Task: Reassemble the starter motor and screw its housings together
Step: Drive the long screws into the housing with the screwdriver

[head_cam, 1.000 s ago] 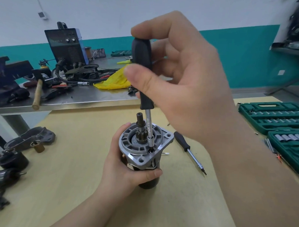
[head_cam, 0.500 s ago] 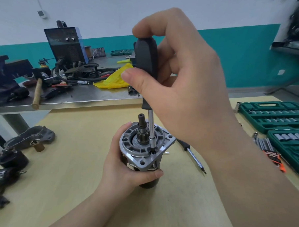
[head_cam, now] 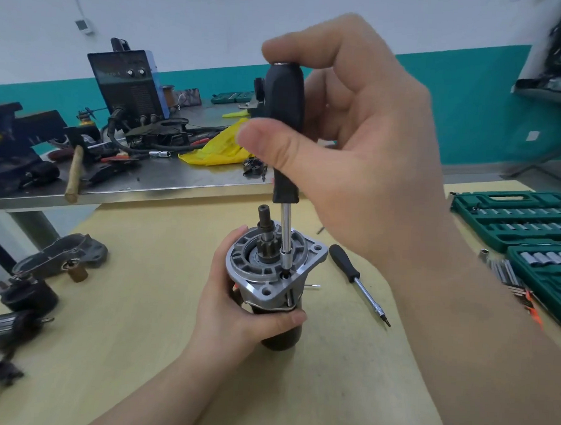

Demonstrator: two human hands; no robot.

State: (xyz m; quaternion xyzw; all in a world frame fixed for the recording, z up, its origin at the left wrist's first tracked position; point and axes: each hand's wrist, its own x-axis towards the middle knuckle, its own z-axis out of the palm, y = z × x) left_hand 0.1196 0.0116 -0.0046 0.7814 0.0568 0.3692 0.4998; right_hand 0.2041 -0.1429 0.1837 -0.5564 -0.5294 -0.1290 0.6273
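The starter motor (head_cam: 271,277) stands upright on the wooden table, silver end housing up, with its pinion shaft (head_cam: 265,231) sticking out of the top. My left hand (head_cam: 236,310) grips the dark motor body from the left, thumb across the front. My right hand (head_cam: 356,141) pinches the black handle of a screwdriver (head_cam: 284,122) held upright. Its metal shaft runs down to a screw hole in the housing just right of the pinion.
A second black-handled screwdriver (head_cam: 356,280) lies on the table right of the motor. Green socket set cases (head_cam: 529,223) sit at the right edge. Loose motor parts (head_cam: 58,260) and an armature (head_cam: 4,327) lie at the left. A cluttered steel bench (head_cam: 152,181) stands behind.
My right hand's fingers have shifted round the screwdriver handle, as in turning it. The motor and my left hand have stayed in place.
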